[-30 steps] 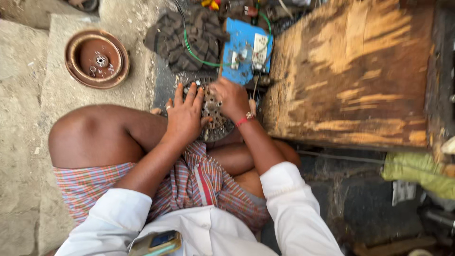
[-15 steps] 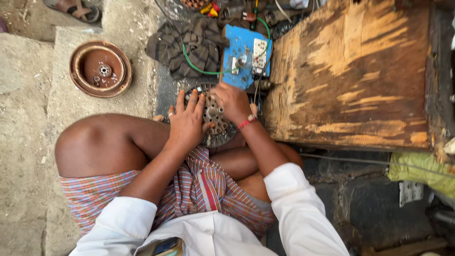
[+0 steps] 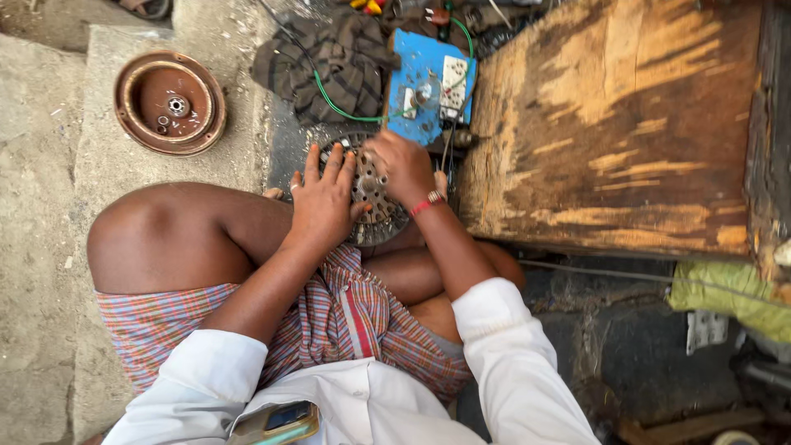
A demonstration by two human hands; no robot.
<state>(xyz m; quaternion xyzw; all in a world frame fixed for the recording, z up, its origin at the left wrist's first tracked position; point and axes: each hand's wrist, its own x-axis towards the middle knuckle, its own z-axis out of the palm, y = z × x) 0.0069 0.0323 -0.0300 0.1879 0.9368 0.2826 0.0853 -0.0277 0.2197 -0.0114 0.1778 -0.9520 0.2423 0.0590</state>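
Both hands press fingers onto the round metal disc.

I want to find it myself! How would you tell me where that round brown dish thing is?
Start at the big worn wooden board on the right, then look far left, past the blue switchboard and the crumpled dark cloth. On the pale concrete step lies a round reddish-brown metal cover. It alone lies untouched, with a small hub and loose bits inside.

1 head-worn camera looks steeply down, close over the person's lap, hands and ground
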